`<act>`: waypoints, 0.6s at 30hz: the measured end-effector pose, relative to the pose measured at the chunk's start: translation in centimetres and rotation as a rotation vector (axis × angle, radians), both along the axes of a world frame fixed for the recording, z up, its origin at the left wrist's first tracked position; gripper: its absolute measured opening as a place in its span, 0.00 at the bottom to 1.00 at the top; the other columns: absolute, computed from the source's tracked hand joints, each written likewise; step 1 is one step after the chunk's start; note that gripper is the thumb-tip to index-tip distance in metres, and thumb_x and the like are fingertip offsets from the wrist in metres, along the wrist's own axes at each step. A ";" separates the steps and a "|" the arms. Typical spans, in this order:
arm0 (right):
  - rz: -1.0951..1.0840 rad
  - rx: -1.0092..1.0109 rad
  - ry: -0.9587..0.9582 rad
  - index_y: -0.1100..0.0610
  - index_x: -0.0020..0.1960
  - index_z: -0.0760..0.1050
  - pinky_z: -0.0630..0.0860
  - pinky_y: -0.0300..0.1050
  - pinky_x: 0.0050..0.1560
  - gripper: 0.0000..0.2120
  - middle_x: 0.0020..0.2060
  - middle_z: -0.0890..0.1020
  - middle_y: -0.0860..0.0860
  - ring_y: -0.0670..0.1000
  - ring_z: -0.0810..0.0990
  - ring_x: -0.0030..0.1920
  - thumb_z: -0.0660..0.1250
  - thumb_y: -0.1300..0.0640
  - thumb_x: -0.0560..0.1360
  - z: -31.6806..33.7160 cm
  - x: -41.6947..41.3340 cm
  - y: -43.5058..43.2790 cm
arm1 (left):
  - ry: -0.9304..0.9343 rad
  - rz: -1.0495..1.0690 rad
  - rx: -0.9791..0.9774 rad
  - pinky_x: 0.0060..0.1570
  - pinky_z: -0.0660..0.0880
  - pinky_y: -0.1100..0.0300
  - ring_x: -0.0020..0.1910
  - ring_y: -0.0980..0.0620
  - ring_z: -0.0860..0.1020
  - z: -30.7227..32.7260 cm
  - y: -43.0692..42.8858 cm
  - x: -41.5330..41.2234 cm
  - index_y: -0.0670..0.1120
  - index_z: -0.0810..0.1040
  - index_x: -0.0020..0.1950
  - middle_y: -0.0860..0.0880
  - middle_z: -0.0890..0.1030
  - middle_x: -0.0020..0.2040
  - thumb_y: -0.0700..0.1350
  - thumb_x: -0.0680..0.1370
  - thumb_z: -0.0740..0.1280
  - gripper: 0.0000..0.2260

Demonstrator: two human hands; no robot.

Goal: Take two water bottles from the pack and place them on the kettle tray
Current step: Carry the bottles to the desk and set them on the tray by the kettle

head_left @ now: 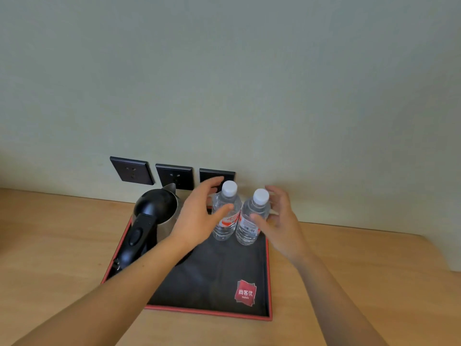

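Observation:
Two clear water bottles with white caps stand upright side by side at the back right of the black, red-rimmed kettle tray (pixel 212 278). The left bottle (pixel 225 227) has a red label; the right bottle (pixel 249 228) shows a barcode. My left hand (pixel 197 216) hovers just left of the left bottle, fingers spread, its thumb crossing in front of the bottle. Just right of the right bottle is my right hand (pixel 279 221), fingers apart. Neither hand grips a bottle. The bottle pack is out of view.
A steel kettle with a black lid and handle (pixel 149 221) stands on the tray's left side. Three dark wall sockets (pixel 172 176) sit on the wall behind. The tray rests on a light wooden counter (pixel 62 245), whose edge drops off at far right.

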State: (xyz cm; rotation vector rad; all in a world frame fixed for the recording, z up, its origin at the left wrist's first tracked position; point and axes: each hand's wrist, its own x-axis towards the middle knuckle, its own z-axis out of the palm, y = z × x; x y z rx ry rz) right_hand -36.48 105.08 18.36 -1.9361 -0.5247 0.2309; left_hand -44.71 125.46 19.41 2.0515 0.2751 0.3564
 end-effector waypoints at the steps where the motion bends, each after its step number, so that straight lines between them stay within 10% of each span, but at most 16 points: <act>1: 0.019 -0.031 -0.085 0.33 0.67 0.64 0.76 0.34 0.56 0.30 0.59 0.74 0.28 0.38 0.76 0.62 0.73 0.55 0.75 1.5 0.1 -0.1 | -0.011 -0.002 0.042 0.60 0.73 0.64 0.60 0.60 0.76 1.0 0.1 0.4 0.51 0.71 0.73 0.56 0.76 0.67 0.48 0.75 0.75 0.27; 6: 0.267 -0.392 -0.399 0.47 0.69 0.72 0.72 0.38 0.57 0.23 0.63 0.76 0.46 0.46 0.76 0.58 0.64 0.66 0.79 5.0 0.6 0.2 | 0.056 -0.011 0.220 0.58 0.77 0.54 0.53 0.51 0.79 3.7 -0.6 2.0 0.47 0.79 0.66 0.47 0.78 0.61 0.50 0.75 0.75 0.20; 18: 0.072 -0.563 -0.397 0.57 0.60 0.76 0.74 0.50 0.48 0.11 0.52 0.78 0.57 0.60 0.78 0.50 0.66 0.61 0.79 6.2 1.3 1.9 | 0.095 -0.016 0.393 0.48 0.73 0.57 0.53 0.44 0.80 4.1 -1.0 3.1 0.49 0.81 0.64 0.45 0.81 0.55 0.48 0.77 0.72 0.16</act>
